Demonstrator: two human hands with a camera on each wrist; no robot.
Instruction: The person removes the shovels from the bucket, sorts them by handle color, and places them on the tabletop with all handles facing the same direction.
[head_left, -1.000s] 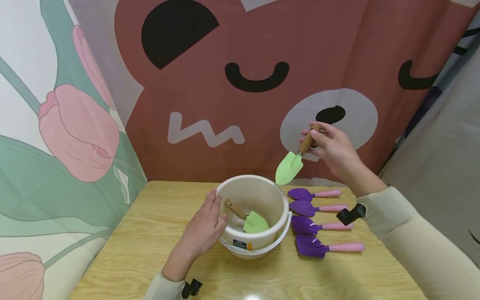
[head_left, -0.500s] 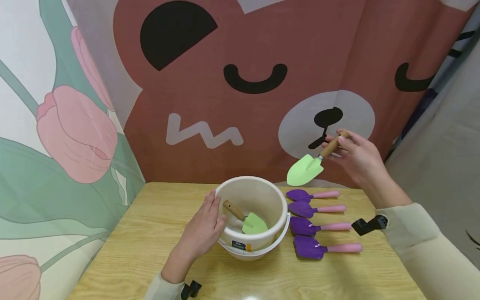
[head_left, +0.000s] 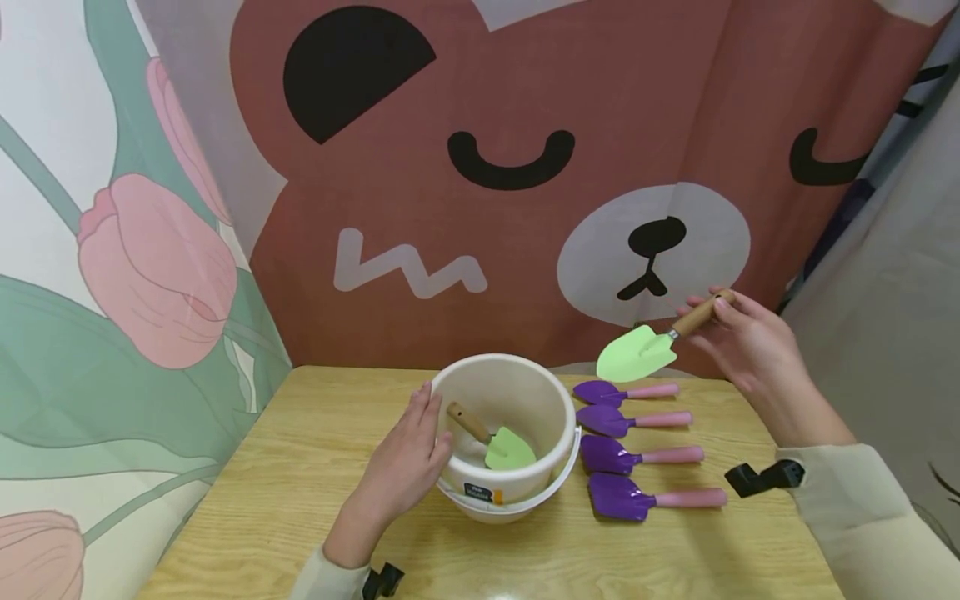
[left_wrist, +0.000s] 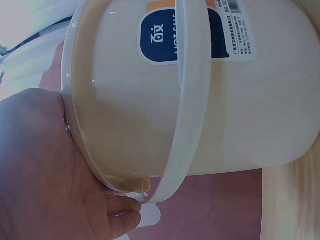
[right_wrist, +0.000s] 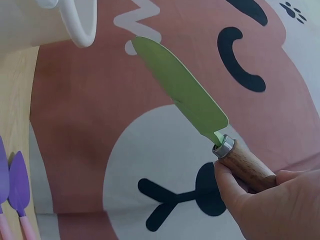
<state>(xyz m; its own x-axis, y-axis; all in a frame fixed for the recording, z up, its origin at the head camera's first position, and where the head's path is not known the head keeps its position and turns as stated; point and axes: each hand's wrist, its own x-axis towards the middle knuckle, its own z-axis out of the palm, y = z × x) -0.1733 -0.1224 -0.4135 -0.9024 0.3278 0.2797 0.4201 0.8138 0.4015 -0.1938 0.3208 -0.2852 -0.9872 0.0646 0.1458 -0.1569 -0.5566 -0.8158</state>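
My right hand grips the wooden handle of a light green garden trowel, held above the table's back right part. Its blade points left, and in the right wrist view the trowel stands in front of the wall cloth. My left hand rests against the left rim of a white bucket with its fingers straight. The left wrist view shows that hand beside the bucket's rim and handle. Inside the bucket lies another green trowel, its wooden handle leaning toward the left wall.
Several purple trowels with pink handles, the nearest being a square-bladed shovel, lie in a column right of the bucket. The wooden table ends at a brown bear-print cloth. A tulip-print cloth hangs at the left.
My right hand has moved right and downward with the green trowel, away from the bucket and over the far purple trowels. The left hand has stayed on the bucket.
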